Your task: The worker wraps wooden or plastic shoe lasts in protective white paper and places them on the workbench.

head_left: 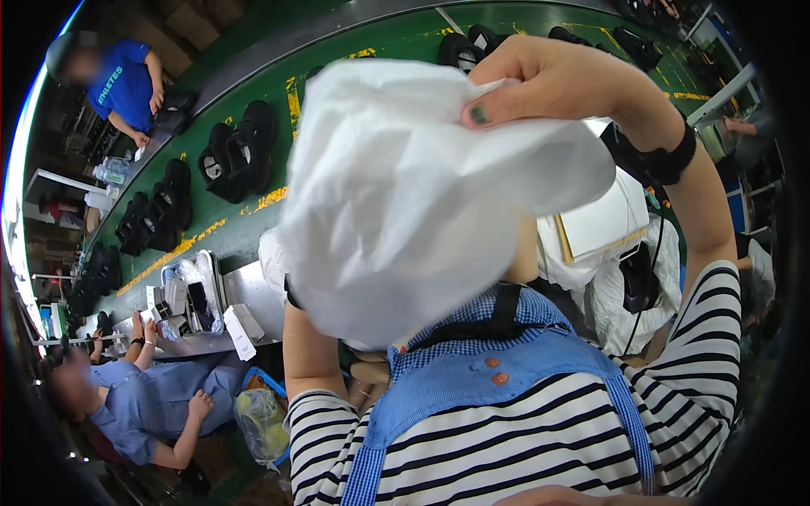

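A large crumpled sheet of white tissue paper (pixel 396 194) is held up in front of me and fills the middle of the view. My right hand (pixel 548 88) pinches its upper right edge between thumb and fingers; the thumbnail is dark green. My left forearm (pixel 310 354) rises behind the sheet's lower left side. The paper covers my left hand, so its fingers and anything in them are hidden. Below my right wrist lie a stack of white sheets (pixel 603 215) and a black shoe (pixel 639 278) among white wrapping.
A green conveyor belt (pixel 278 76) with yellow markings carries several pairs of black shoes (pixel 240 152). At left, small white boxes (pixel 242 329) and a tray (pixel 198 278) sit on a metal ledge. One co-worker (pixel 160 405) is at the left, another (pixel 122 84) across the belt.
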Tool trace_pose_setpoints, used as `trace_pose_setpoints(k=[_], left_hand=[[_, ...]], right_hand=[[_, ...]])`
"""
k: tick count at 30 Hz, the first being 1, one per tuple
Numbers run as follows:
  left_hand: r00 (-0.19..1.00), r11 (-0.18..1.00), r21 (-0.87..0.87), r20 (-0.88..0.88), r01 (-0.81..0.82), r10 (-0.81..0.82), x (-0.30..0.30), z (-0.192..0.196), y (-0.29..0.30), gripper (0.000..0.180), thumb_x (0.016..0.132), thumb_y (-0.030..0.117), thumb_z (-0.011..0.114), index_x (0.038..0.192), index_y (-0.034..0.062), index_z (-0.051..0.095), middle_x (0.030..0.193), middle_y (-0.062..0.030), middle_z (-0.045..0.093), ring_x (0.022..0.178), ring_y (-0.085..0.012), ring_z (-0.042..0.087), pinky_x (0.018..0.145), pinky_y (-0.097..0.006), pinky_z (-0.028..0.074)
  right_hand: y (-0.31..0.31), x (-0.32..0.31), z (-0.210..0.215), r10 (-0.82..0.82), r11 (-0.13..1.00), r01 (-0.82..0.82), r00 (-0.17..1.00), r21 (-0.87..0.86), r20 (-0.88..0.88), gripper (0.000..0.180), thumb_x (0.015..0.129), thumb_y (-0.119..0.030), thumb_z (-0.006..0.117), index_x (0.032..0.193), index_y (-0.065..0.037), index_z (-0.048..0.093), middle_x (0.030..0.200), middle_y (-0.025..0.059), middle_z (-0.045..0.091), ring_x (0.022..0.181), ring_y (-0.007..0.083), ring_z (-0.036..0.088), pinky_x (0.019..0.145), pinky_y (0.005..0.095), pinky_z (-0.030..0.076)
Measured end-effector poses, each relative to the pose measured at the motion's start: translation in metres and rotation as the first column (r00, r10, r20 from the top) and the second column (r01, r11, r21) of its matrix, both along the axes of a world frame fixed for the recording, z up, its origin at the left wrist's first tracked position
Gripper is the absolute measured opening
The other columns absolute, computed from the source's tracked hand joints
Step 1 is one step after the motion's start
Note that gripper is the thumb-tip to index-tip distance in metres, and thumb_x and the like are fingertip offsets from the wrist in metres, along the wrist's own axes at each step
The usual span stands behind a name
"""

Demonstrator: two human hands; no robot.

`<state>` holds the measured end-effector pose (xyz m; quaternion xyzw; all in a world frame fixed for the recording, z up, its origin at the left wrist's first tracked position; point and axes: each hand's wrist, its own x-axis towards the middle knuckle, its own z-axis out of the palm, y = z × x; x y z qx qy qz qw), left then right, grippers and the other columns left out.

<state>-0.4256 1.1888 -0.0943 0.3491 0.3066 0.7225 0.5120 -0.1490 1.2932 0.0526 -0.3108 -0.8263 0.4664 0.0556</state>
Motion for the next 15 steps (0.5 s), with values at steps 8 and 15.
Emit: trace_pose_setpoints(k=[8, 15], left_hand=[[0.999, 1.000, 0.020, -0.032, -0.019, 0.019, 0.038, -0.004, -0.006, 0.033, 0.092, 0.016, 0.052, 0.123, 0.0045, 0.044, 0.115, -0.0071, 0.056, 0.103, -0.0161, 0.057, 0.083, -0.031, 0.050], [0.998, 0.999, 0.024, -0.053, -0.031, 0.032, 0.066, -0.009, -0.004, 0.034, 0.092, 0.016, 0.052, 0.123, 0.0044, 0.044, 0.115, -0.0073, 0.056, 0.103, -0.0161, 0.057, 0.083, -0.031, 0.050]], right_hand=[[0.016, -0.001, -0.052, -0.296, 0.919, 0.368, 0.882, 0.143, -0.367, 0.026, 0.086, -0.027, 0.061, 0.090, -0.002, 0.068, 0.061, -0.0058, 0.048, 0.057, 0.0032, 0.039, 0.052, 0.0218, 0.031], [0.014, -0.008, -0.065, -0.365, 0.886, 0.418, 0.897, 0.204, -0.249, 0.024, 0.088, -0.020, 0.057, 0.096, 0.000, 0.066, 0.069, -0.0063, 0.053, 0.068, 0.0023, 0.044, 0.061, 0.0195, 0.035]])
